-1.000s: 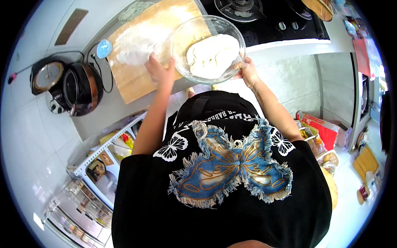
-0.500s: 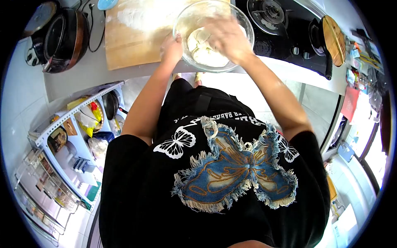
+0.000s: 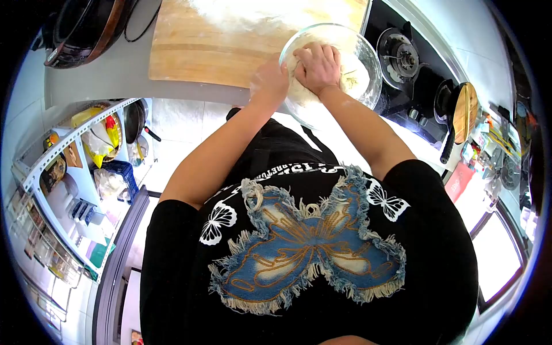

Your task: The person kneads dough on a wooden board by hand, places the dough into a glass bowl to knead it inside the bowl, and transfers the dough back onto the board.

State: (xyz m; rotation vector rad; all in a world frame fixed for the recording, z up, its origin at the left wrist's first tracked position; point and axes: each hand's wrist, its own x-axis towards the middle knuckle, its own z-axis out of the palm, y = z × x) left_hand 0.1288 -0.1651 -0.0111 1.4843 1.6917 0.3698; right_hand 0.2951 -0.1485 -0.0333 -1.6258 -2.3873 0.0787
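Observation:
A clear glass bowl stands at the right front edge of the floured wooden board. Pale dough lies inside it. My right hand is in the bowl, its fingers curled and pressed down on the dough. At the bowl's left rim, my left hand grips the glass, slightly blurred, with the thumb at the rim. White flour is spread over the far part of the board.
A gas stove is to the right, with a round wooden lid on a pan beside it. A dark pot sits at the far left of the counter. Below left is a white shelf rack with bags and pans.
The view has shifted and turned. My right hand, blurred above the dough before, now presses into it. My left hand stays at the bowl's left rim.

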